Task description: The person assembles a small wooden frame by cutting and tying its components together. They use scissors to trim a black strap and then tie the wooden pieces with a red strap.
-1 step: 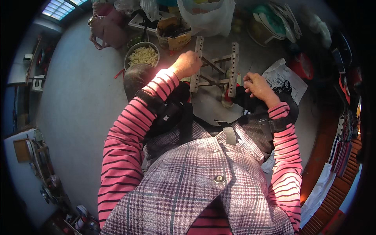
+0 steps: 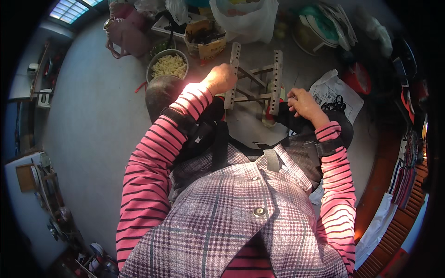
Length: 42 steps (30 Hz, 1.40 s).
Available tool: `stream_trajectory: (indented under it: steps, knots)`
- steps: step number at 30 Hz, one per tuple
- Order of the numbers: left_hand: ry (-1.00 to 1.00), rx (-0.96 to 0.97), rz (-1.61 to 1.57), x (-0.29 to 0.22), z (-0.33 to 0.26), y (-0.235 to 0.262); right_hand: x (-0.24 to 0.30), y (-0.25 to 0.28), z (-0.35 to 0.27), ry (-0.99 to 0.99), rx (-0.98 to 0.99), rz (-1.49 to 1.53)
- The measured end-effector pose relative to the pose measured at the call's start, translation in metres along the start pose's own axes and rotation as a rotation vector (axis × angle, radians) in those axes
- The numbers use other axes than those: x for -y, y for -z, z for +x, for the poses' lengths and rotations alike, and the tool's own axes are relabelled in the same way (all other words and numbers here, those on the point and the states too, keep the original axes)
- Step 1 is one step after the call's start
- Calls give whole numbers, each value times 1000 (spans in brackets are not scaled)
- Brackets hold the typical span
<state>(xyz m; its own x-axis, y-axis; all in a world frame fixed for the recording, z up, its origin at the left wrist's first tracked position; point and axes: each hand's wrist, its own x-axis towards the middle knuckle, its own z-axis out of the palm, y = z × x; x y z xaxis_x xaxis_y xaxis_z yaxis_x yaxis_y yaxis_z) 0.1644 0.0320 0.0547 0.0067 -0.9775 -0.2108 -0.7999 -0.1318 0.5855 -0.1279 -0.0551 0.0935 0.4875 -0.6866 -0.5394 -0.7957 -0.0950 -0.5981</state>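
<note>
My left hand (image 2: 220, 79) is closed, its fingers curled beside the left bar of a wooden folding stool frame (image 2: 274, 76). What those fingers hold, if anything, is hidden. The frame has two bars pierced with rows of holes and crossed slats between them, and stands between my feet. To its right, my right hand (image 2: 303, 104) hovers above my right knee with loosely bent fingers slightly apart and nothing visible in them. Past my left knee sits a metal bowl (image 2: 187, 69) of pale yellow chopped pieces (image 2: 169, 66).
Behind the bowl stands a cardboard box (image 2: 208, 50) with dark contents. A white plastic bag (image 2: 245, 23) and a pinkish jug (image 2: 127, 37) are at the back. On the right lie a printed sheet (image 2: 354, 102), a black cord (image 2: 336, 104) and a red round thing (image 2: 357, 78).
My left hand has shifted slightly down and left, toward me. My right hand has moved a little. The stool frame stays in place.
</note>
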Motion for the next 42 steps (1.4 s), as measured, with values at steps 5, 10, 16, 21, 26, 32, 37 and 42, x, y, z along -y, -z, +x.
stream_trajectory:
  steps: [5, 10, 16, 21, 26, 32, 37, 42]
  knots:
    - [-15, 201, 277, 21, 6, -32, -30, -21, 12, 103, 19, -162]
    - [102, 334, 204, 22, 2, -34, -41, -32, 2, 210, 93, -323]
    - [-57, 490, 353, 31, 3, -49, -43, -33, -3, 348, 152, -541]
    - [62, 450, 283, 38, 6, -56, -44, -35, -4, 335, 163, -628]
    - [94, 451, 287, 39, 7, -58, -41, -37, -3, 316, 166, -608]
    - [92, 455, 280, 35, 2, -53, -28, -37, -7, 199, 137, -626]
    - [75, 459, 308, 29, 0, -49, -20, -36, -4, 113, 168, -659]
    - [91, 468, 325, 27, 0, -48, -17, -34, -3, 147, 178, -717]
